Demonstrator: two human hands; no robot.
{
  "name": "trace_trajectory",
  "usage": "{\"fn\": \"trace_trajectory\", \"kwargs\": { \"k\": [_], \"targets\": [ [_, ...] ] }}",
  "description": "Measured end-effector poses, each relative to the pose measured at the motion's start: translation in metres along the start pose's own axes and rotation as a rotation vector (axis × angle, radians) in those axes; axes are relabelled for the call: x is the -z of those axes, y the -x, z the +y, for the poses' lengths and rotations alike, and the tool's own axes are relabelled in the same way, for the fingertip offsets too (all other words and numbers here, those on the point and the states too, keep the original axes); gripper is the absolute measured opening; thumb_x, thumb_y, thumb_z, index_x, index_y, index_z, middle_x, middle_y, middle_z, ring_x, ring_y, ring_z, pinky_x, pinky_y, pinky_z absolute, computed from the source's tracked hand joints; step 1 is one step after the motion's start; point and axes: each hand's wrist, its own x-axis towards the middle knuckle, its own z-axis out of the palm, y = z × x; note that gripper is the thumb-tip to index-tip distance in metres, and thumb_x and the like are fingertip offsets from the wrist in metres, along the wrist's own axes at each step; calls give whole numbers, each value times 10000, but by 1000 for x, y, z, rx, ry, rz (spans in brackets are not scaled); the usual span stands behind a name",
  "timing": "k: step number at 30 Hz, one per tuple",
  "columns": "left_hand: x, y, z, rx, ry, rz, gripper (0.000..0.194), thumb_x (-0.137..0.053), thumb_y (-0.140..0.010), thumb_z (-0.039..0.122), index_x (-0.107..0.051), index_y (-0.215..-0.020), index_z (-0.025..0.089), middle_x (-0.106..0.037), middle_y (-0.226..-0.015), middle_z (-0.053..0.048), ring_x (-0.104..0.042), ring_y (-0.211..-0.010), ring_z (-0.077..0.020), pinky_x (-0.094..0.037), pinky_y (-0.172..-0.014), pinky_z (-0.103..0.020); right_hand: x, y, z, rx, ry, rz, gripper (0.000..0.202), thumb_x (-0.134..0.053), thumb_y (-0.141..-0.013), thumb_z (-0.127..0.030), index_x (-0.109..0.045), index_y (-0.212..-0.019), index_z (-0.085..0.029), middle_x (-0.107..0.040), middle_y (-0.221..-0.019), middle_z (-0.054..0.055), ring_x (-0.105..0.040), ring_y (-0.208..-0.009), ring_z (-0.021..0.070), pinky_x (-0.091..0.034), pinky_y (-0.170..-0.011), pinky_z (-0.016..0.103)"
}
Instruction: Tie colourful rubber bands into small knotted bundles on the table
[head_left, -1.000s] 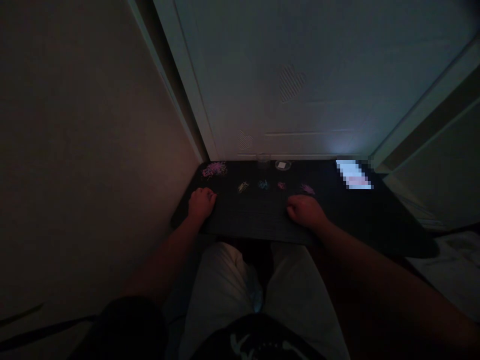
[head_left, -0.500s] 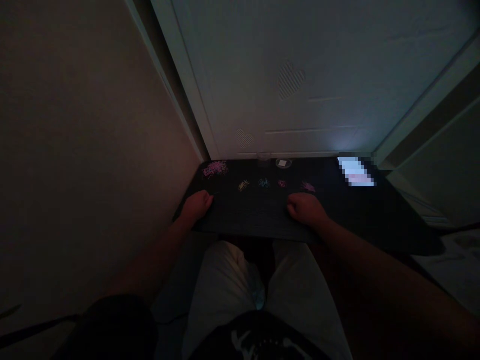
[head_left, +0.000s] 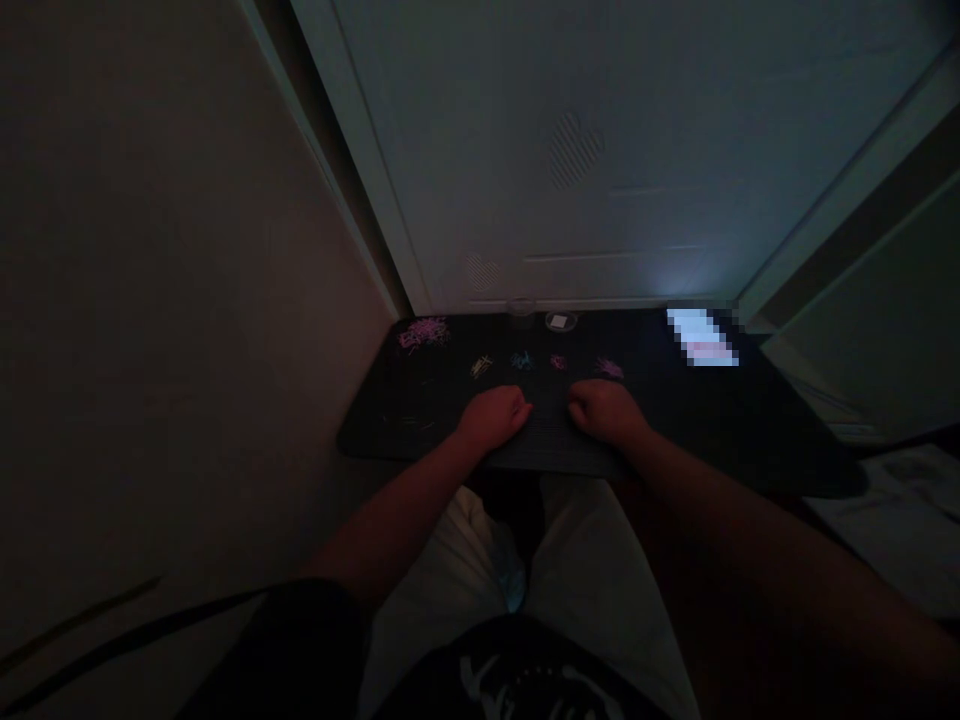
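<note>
My left hand (head_left: 495, 418) rests closed on the dark tabletop (head_left: 697, 430), just in front of a small yellowish heap of thin pieces (head_left: 481, 366) and a blue heap (head_left: 522, 360). Its curled fingers hide whatever may be inside. To its right lies my right hand (head_left: 606, 408), also in a fist, its contents hidden. It is nearest to a purple heap (head_left: 610, 367) and a small pink heap (head_left: 557, 362). A larger pink-purple pile (head_left: 424, 334) sits at the back left. Some thin yellowish-green strands (head_left: 409, 421) lie at the left, apart from both hands.
At the table's back edge stand a clear round container (head_left: 521, 311) and a shallow round dish (head_left: 560, 321) with a white square in it. A bright blurred-out screen (head_left: 702, 337) lies back right. A white door panel (head_left: 480, 150) rises behind; a wall (head_left: 187, 250) borders the left.
My left hand has moved right, from the table's left side to near my right hand, uncovering the thin strands. My right hand stays closed in about the same spot. The view has shifted slightly.
</note>
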Motion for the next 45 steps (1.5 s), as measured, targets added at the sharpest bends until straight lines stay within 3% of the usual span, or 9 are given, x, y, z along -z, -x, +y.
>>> {"fn": "trace_trajectory", "kwargs": {
  "k": [5,11,16,20,23,25,31,37,45],
  "targets": [
    [-12,-15,25,-82,31,-4,262,-451,-856,416,-578,-851,187,-603,-895,-89,-557,-871,-212,-427,-750,-348,-1,-2,0,-21,18,13,206,-428,-777,-234,-617,-730,-166,-652,-773,68,-568,-728,181,-316,-620,278],
    [3,3,13,-105,90,113,391,-498,-802,522,-584,-1034,218,-580,-1077,-90,-500,-1043,-239,-407,-898,-391,-1,-2,0,-12,16,1,204,-431,-776,-242,-619,-753,-164,-653,-792,73,-568,-736,181,-319,-624,276],
    [27,43,-41,-35,92,247,441,-478,-838,446,-495,-1196,189,-541,-1220,-84,-452,-1164,-217,-342,-1021,-368,-3,-1,2,5,10,-5,204,-426,-775,-240,-614,-738,-170,-642,-774,61,-561,-726,176,-313,-622,276],
    [34,80,-102,243,-12,335,447,-429,-864,400,-449,-1250,173,-496,-1295,-105,-404,-1240,-226,-298,-1065,-391,-5,-2,2,22,-3,-20,195,-435,-765,-231,-618,-736,-169,-641,-770,62,-553,-719,174,-306,-619,276],
    [33,97,-135,402,-71,276,679,-477,-814,501,-334,-1347,106,-351,-1415,-175,-292,-1330,-274,-262,-1090,-408,-5,-2,2,30,-4,-16,201,-430,-768,-226,-620,-737,-170,-640,-775,63,-552,-722,175,-303,-617,277],
    [32,98,-144,389,-91,183,823,-507,-767,570,-267,-1384,81,-251,-1465,-200,-221,-1363,-299,-240,-1099,-415,-4,-1,2,35,-3,-24,207,-426,-772,-229,-622,-739,-170,-638,-774,64,-548,-721,176,-301,-617,278],
    [27,70,-126,282,-123,41,930,-481,-730,661,-238,-1406,70,-242,-1474,-196,-190,-1368,-333,-195,-1106,-463,-2,-1,0,0,0,-37,216,-418,-777,-240,-622,-748,-173,-641,-779,61,-547,-714,173,-301,-616,276],
    [11,49,-107,294,-65,184,718,-491,-783,567,-405,-1310,87,-395,-1400,-161,-308,-1321,-289,-247,-1100,-417,-3,-2,1,-32,9,-45,222,-409,-781,-249,-617,-749,-178,-642,-774,59,-556,-709,172,-299,-601,273],
    [10,54,-88,243,89,346,452,-584,-770,364,-512,-1165,156,-602,-1092,-95,-540,-1037,-228,-422,-949,-391,-4,-2,1,-43,-2,-31,211,-416,-778,-247,-613,-750,-178,-647,-778,59,-559,-700,170,-308,-604,271]
  ]
}}
